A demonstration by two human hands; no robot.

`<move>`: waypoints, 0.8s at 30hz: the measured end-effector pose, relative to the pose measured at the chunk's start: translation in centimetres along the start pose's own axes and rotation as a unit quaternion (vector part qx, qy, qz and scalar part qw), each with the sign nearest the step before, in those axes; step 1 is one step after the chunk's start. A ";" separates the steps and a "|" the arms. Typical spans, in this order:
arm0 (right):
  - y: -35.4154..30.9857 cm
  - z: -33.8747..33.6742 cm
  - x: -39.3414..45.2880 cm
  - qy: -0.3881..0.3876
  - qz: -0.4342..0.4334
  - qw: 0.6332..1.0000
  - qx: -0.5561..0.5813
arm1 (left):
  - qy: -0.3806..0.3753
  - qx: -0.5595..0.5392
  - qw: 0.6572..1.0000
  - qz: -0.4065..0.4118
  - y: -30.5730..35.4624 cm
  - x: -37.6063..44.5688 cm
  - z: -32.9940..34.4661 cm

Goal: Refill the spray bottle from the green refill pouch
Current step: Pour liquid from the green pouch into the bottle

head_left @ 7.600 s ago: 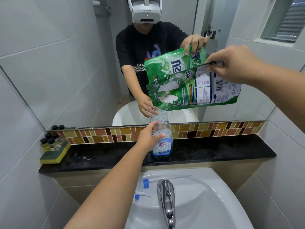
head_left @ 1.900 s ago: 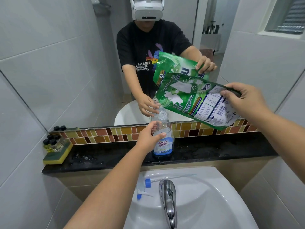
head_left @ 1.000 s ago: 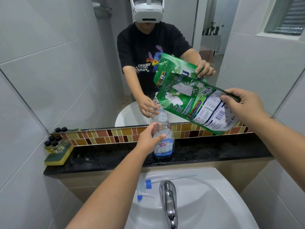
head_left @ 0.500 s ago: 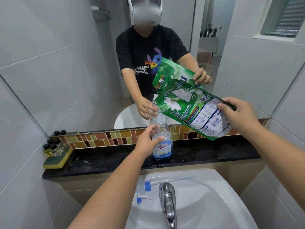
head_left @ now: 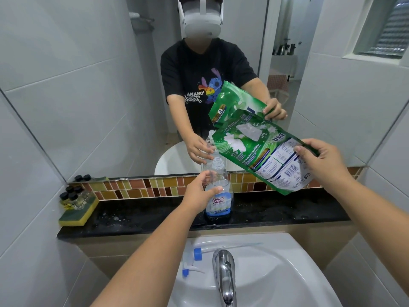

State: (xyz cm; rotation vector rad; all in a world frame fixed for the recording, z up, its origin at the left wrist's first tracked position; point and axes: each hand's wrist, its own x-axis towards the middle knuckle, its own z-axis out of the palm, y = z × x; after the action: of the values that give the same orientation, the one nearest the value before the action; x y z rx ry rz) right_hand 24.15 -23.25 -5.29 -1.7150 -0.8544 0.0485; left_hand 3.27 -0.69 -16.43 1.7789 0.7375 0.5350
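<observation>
Mid-frame, the left hand (head_left: 202, 196) grips the open spray bottle (head_left: 218, 191) standing on the bench (head_left: 276, 212); the right hand (head_left: 323, 159) pinches the tilted green refill pouch (head_left: 254, 149) above it.

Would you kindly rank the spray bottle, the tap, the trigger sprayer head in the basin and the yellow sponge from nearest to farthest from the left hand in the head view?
1. Spray bottle: held by the left hand, on the black ledge.
2. Trigger sprayer head: below the hand, in the basin.
3. Tap: below, slightly right, a little farther than the sprayer.
4. Yellow sponge: far left end of the ledge.
</observation>
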 end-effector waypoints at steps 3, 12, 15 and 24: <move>-1.0 -0.4 0.5 -0.009 -0.018 1.000 -0.022 | -0.001 -0.001 1.000 -0.004 0.1 0.0 0.0; -4.3 -1.3 2.8 -0.029 -0.111 0.978 -0.175 | 0.001 0.015 1.000 0.002 0.3 0.1 -0.3; -5.5 -1.3 3.4 -0.041 -0.138 0.968 -0.206 | 0.001 0.036 0.999 0.006 0.5 0.3 -0.4; -7.1 -1.6 4.4 -0.060 -0.168 0.952 -0.250 | -0.001 0.011 0.998 0.057 2.4 0.1 -1.2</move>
State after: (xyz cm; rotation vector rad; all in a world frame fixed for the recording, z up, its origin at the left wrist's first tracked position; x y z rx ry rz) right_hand 24.43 -21.62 3.04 -2.0199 -1.3229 -0.3211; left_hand 3.05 -0.35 -13.73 1.8496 0.6458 0.6016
